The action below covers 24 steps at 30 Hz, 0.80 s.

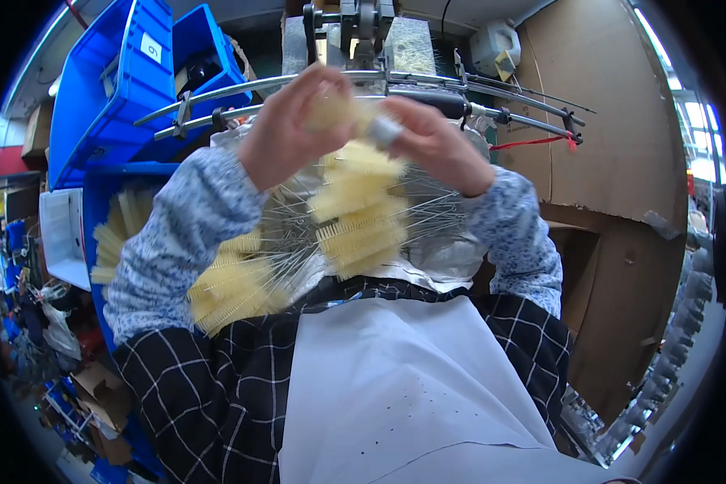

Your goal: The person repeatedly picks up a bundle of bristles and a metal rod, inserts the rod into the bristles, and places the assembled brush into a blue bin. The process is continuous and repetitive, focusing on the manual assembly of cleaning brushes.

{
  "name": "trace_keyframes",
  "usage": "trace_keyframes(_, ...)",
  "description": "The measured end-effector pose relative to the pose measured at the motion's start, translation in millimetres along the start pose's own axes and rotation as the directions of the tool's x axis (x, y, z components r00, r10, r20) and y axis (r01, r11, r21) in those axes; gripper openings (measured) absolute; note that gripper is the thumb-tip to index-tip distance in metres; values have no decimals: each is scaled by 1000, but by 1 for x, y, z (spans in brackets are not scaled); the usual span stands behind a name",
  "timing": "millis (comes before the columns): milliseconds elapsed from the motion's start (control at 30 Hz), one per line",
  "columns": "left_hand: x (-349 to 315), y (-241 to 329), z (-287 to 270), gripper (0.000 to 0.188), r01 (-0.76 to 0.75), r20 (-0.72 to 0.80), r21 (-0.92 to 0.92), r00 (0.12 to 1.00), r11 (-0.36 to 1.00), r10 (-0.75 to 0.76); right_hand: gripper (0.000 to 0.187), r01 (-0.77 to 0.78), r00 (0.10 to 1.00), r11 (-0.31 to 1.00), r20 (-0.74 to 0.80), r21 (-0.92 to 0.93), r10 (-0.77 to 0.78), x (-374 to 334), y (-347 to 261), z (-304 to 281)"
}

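My left hand [292, 123] is raised in the upper middle, its fingers closed round a pale yellow bristle brush [328, 114], which is blurred. Level with it, my right hand [440, 147] pinches a small grey-white cylindrical piece [385, 131] against the brush's right end; blur hides whether the two are joined. Just below both hands lies a stack of yellow bristle brushes [363, 234], their thin wire stems [437, 211] fanning out to the right. A second pile of these brushes [238, 286] rests lower left, under my left forearm, with wire stems pointing right.
Metal rails [266, 83] with clamps run across in front of me, below a metal machine [351, 28]. Blue bins [121, 89] stand at the left, one lower bin holding more brushes [125, 222]. Cardboard [605, 129] walls the right side. A red ribbon [536, 143] hangs on the rail.
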<state>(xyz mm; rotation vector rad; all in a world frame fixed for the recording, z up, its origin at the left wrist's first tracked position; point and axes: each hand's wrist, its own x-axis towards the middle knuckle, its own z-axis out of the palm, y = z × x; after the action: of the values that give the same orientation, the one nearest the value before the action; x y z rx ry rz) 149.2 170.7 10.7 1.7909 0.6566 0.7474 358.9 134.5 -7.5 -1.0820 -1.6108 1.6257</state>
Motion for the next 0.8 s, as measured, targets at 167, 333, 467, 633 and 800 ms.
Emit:
trace_keyframes(167, -60, -10, -75, 61, 273, -84, 357, 962, 893, -260, 30, 95, 858, 716, -308, -692, -412, 35, 51, -38)
trace_keyframes(333, -166, -53, -140, 55, 708, -84, 455, 637, 540, -766, 26, -472, 761, 173, -499, -864, -415, 55, 91, -107)
trace_keyframes(467, -177, -50, -132, 42, 785, -12, 279, 578, 553, -816, 29, -523, 777, 207, -562, -827, -283, 63, 88, -105)
trace_keyframes(633, -170, -33, -130, 32, 811, -16, 138, 576, 569, -817, 30, -491, 791, 213, -535, -845, -298, 73, 92, -109)
trace_keyframes(800, -150, -7, -132, 26, 742, -72, 4, 669, 671, -739, 31, -473, 806, 239, -526, -848, -271, 75, 96, -111)
